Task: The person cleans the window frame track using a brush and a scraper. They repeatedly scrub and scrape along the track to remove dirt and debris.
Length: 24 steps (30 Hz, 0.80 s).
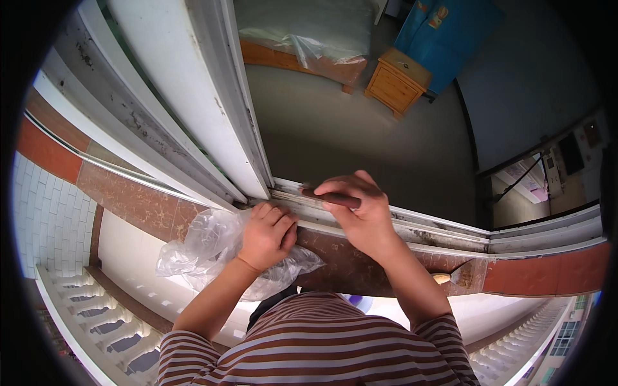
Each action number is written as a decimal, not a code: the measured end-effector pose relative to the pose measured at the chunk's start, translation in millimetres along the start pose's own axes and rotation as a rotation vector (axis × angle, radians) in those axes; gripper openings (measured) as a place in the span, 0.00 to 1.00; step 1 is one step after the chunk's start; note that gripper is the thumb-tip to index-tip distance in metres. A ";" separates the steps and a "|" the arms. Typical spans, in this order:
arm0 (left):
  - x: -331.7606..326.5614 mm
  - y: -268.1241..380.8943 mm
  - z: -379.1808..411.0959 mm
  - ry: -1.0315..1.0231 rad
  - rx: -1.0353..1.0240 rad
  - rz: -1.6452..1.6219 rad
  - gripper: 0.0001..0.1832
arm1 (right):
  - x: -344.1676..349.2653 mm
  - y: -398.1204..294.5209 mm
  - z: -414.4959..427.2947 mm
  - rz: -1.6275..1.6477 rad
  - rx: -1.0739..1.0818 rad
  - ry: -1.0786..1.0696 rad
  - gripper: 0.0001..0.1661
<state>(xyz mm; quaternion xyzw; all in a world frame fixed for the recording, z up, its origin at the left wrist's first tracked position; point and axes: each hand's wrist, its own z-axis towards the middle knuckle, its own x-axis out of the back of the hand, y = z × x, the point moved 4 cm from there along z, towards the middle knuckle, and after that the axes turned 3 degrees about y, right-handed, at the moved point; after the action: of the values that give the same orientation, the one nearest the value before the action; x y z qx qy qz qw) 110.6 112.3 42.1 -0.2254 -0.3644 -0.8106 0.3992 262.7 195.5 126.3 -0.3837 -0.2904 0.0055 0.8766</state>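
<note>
My right hand (359,207) grips a dark reddish-brown handle (338,197) of a tool whose tip is blurred, held just above the track of a white sliding window frame (314,210). Beside it, my left hand (271,231) rests with curled fingers at the left end of the track, over a crumpled clear plastic bag (207,246). Whether the fingers pinch the bag cannot be told. Dark grime lies along the track. On the brown stone sill (347,265), to the right, is a scraper with a pale handle (441,278) and a dark blade.
White sliding panels (227,116) stand at the left. Beyond the window is a room with a plastic-covered bed (309,38), a wooden nightstand (398,82) and a blue covered item (439,38). Behind the sill runs a balcony with a white balustrade (111,323).
</note>
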 end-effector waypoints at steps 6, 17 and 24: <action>-0.6 -2.0 -2.6 0.015 0.001 0.021 0.10 | -36.3 12.0 -0.3 -0.234 0.011 -0.164 0.14; 0.2 1.3 0.3 0.018 -0.007 -0.002 0.10 | -60.2 19.7 18.5 -0.091 0.001 0.008 0.12; 1.9 -0.9 -3.4 0.040 0.003 -0.004 0.11 | -44.5 12.7 19.8 -0.140 -0.084 -0.059 0.08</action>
<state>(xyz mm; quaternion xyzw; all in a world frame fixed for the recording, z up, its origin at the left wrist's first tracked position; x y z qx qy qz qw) 108.5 109.1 40.8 -0.2078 -0.3578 -0.8152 0.4052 218.2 207.4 105.9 -0.3986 -0.3424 -0.0566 0.8489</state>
